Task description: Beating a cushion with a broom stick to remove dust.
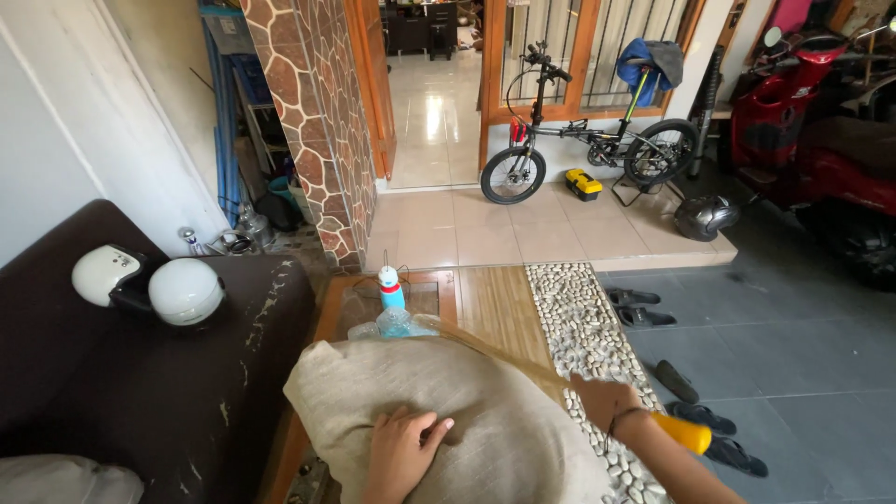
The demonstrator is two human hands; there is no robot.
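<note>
Low in the frame's centre, over a glass-topped wooden table (329,317), a plump beige linen cushion (467,411) lies under the flat, open left hand (403,450), while the right hand (602,401) is closed around a yellow-handled stick (679,432), its far end blurred.

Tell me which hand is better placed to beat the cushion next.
Right. The right hand grips the yellow-handled beater, which slants over the beige cushion; the left hand lies flat on it, steadying.
</note>
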